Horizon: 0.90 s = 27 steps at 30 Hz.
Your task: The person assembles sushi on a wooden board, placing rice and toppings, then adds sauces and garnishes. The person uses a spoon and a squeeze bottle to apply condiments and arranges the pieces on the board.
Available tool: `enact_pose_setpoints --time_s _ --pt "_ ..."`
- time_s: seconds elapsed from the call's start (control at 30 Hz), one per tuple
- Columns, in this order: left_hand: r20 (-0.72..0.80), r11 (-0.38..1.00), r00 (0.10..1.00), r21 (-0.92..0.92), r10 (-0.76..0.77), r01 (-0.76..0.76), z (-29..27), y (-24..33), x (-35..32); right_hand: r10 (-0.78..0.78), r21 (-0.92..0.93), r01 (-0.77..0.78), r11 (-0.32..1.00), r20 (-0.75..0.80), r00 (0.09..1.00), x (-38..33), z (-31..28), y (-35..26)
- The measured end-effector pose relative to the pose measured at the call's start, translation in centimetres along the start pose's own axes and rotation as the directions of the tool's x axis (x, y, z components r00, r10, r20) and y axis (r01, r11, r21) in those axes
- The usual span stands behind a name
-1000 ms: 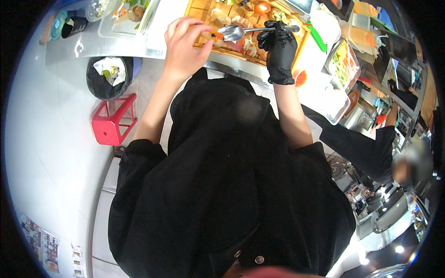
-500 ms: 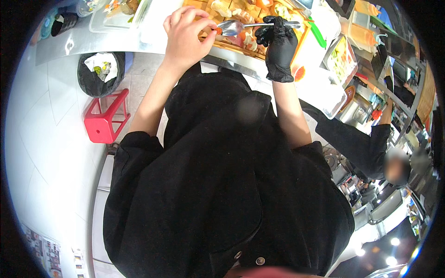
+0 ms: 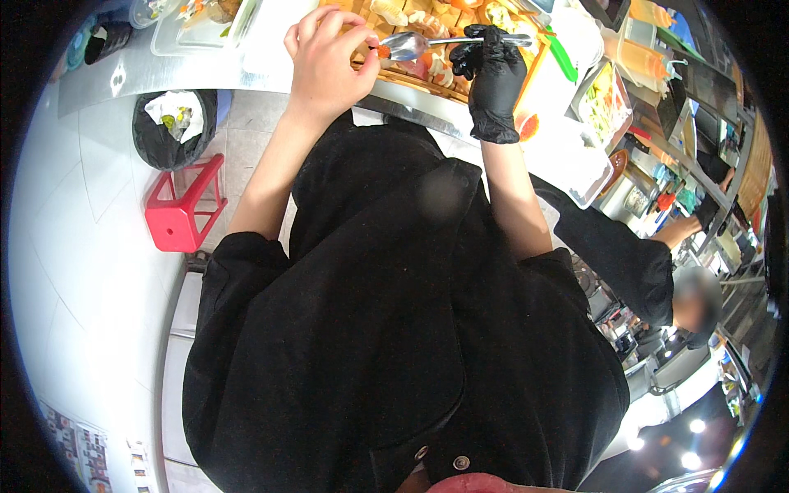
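Black-gloved right hand (image 3: pixel 495 89): fingers clamped on silvery metal spoon (image 3: pixel 405 47). Bare left hand (image 3: pixel 329 70): fingertips partly hidden, closure indeterminable.

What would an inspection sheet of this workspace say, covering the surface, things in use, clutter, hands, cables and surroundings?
Surface: counter, shiny steel at left.
Things in use: wooden tray of food; spoon over it, orange morsel at its tip.
Clutter: clear tub left of the tray; green item and reddish slice to its right.
Left hand: bare, fingertips at the morsel; grip unclear.
Right hand: black-gloved, closed around the spoon's handle.
Cables: nothing seen.
Surroundings: lined bin and red stool at left; co-worker at right.
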State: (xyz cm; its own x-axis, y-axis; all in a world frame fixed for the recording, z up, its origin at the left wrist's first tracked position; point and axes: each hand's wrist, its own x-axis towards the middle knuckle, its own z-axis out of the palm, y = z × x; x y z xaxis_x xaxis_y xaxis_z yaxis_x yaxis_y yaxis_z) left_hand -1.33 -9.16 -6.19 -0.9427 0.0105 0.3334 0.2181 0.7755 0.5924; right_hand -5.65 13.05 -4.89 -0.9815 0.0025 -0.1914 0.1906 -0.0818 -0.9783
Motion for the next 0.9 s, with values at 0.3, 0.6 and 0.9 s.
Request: enact_pose_setpoints --time_s 0.3,0.6,0.9 --pt "-0.033 1.000 0.999 -0.012 -0.021 0.020 0.2 -0.2 -0.4 0.047 0.067 -0.045 0.997 -0.015 0.999 0.2 -0.4 0.4" --pt "-0.045 1.000 0.999 -0.004 -0.003 0.003 0.2 -0.5 -0.3 0.015 0.019 -0.015 1.000 -0.016 1.000 0.1 -0.2 0.0" --pt "-0.083 0.998 0.996 -0.065 -0.009 0.004 0.4 -2.0 -1.4 0.060 0.043 -0.058 0.997 -0.063 0.996 -0.2 -0.7 0.2"
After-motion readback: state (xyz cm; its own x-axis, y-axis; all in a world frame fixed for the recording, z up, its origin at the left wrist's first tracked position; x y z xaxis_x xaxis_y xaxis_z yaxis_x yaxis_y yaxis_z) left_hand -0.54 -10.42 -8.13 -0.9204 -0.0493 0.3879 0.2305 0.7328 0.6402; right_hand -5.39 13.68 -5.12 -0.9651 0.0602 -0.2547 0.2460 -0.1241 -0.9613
